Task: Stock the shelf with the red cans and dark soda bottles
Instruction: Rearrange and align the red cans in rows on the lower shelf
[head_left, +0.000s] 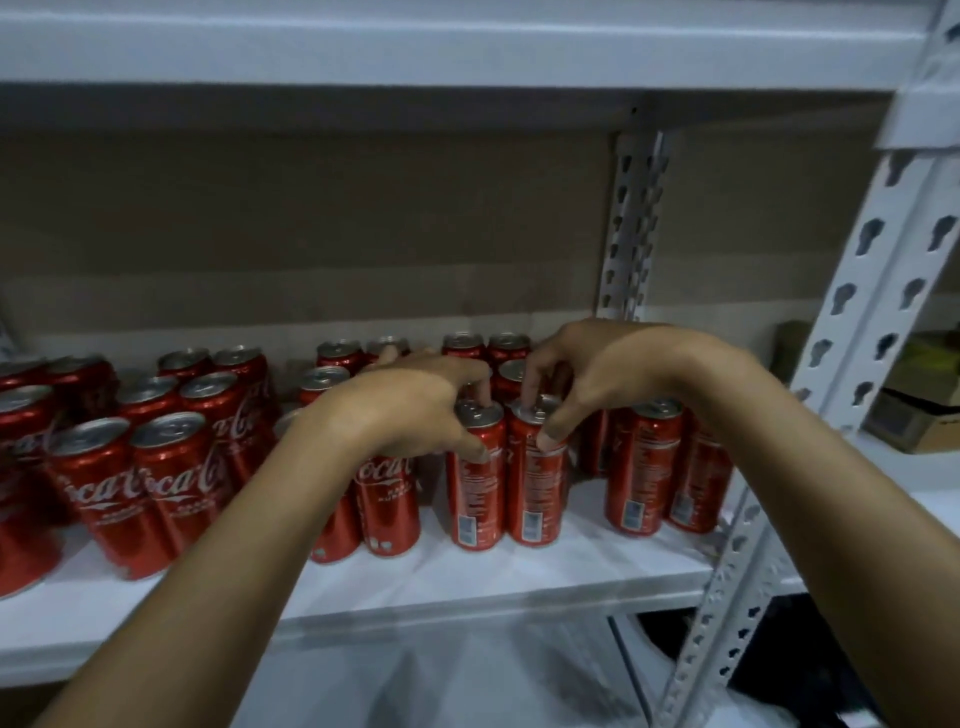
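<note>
White metal shelf (519, 577), glossy red cans (171, 483), hands gripping two

We see red cans (171, 467) with silver tops and white script lettering across their sides. 2 cans at the front, one (475, 483) beside the other (535, 483), show panels of small white print and a pale barcode patch on red. The shelf board (519, 577) is white, as is the board overhead (415, 41). The uprights (872, 260) are pale grey-white, patterned with rows of dark keyhole slots. Behind the cans, the back wall (311, 223) is dull brown with a lighter beige band at its foot. At the far right we make out something yellow-green (930, 358) above a tan box (914, 421).
</note>
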